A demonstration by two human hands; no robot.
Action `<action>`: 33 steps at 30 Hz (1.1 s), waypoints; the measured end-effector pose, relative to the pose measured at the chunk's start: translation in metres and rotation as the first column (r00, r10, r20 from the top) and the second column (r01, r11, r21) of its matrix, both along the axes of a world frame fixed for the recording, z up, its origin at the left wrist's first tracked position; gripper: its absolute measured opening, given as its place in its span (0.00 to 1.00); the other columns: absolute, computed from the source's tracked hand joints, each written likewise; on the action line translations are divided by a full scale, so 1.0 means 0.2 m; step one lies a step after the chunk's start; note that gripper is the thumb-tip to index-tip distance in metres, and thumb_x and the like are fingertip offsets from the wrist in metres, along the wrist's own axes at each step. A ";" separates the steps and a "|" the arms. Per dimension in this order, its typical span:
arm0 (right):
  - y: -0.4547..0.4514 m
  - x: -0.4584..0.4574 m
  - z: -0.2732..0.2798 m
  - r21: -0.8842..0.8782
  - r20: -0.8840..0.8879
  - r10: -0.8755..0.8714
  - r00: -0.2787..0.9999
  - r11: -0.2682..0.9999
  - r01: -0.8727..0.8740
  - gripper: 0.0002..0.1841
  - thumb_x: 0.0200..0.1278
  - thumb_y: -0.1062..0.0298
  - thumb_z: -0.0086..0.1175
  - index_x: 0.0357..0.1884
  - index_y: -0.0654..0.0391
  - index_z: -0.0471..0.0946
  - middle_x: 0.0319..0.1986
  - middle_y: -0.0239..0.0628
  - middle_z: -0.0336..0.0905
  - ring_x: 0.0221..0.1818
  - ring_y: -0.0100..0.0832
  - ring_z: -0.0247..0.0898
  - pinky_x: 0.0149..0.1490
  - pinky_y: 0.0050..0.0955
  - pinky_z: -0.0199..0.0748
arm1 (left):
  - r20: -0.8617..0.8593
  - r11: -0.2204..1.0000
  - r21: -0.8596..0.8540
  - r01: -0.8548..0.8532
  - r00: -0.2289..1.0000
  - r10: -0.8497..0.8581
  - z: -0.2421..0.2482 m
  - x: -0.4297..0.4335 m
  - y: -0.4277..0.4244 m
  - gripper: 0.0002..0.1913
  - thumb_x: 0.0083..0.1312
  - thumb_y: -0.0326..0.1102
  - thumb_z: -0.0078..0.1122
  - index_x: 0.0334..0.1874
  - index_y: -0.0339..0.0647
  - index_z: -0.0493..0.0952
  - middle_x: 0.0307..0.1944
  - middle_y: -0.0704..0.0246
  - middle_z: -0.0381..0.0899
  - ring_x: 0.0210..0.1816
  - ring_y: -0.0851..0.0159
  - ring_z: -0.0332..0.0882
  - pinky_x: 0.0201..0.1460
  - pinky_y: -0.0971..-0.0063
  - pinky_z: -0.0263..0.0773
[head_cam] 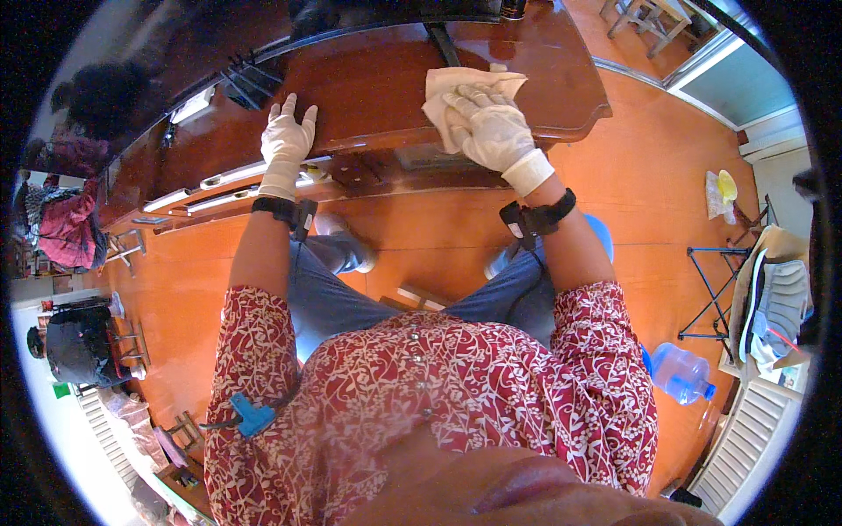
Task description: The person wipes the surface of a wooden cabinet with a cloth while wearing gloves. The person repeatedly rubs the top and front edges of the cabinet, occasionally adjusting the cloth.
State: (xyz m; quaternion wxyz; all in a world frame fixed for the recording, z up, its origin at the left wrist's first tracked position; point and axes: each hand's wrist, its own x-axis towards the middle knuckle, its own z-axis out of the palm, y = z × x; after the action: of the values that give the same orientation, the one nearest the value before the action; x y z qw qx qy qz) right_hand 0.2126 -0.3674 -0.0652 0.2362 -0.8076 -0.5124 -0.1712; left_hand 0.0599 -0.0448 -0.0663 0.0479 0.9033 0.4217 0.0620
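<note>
Both hands wear pale gloves. My right hand (490,125) lies spread on a folded light pink cloth (437,98), pressed to the top of a glossy reddish-brown wooden cabinet (368,85) near its right end. My left hand (288,135) rests at the cabinet's front edge with fingers apart and nothing held. Behind the hands stands a large black screen (197,39), its dark stand foot (441,45) just beyond the cloth. A black device with several antennas (247,85) sits beyond my left hand.
A dark can (513,9) stands by the screen. Partly pulled-out drawers or shelves with light edges (230,177) show below the cabinet top. On the right are a clear blue water bottle (681,373) and a folding frame (710,296). Another person in a red top (69,227) is at far left.
</note>
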 end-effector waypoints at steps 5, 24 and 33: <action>-0.10 0.12 -0.02 -0.161 0.105 -0.174 0.979 0.969 0.189 0.25 0.60 0.52 0.52 0.59 0.47 0.78 0.60 0.41 0.75 0.63 0.48 0.69 0.70 0.53 0.56 | -0.015 1.000 -0.019 -0.016 1.000 0.015 0.03 -0.03 0.02 0.34 0.68 0.65 0.47 0.75 0.62 0.62 0.76 0.60 0.58 0.67 0.46 0.70 0.67 0.57 0.70; -0.19 1.09 0.05 -0.606 0.043 -0.503 0.863 0.674 0.423 0.47 0.60 0.28 0.39 0.74 0.51 0.61 0.73 0.43 0.58 0.76 0.46 0.49 0.77 0.44 0.43 | -0.051 0.999 -0.031 -0.043 0.998 0.041 0.05 -0.01 -0.07 0.35 0.68 0.65 0.47 0.76 0.65 0.59 0.77 0.63 0.55 0.67 0.46 0.70 0.66 0.57 0.71; -0.24 1.30 0.21 -0.620 -0.056 -0.482 0.874 0.704 0.348 0.41 0.60 0.30 0.43 0.74 0.38 0.63 0.75 0.30 0.56 0.76 0.39 0.51 0.76 0.33 0.51 | -0.034 0.999 -0.025 -0.027 0.999 0.026 0.17 -0.07 -0.17 0.34 0.69 0.63 0.49 0.76 0.64 0.60 0.77 0.63 0.55 0.64 0.46 0.73 0.64 0.59 0.73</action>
State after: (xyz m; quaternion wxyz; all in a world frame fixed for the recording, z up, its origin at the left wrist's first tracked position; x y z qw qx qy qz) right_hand 0.4734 -0.4158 -0.0239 -0.0185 -0.9483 -0.3147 0.0361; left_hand 0.0458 -0.0780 -0.0324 0.0517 0.8979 0.4352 0.0421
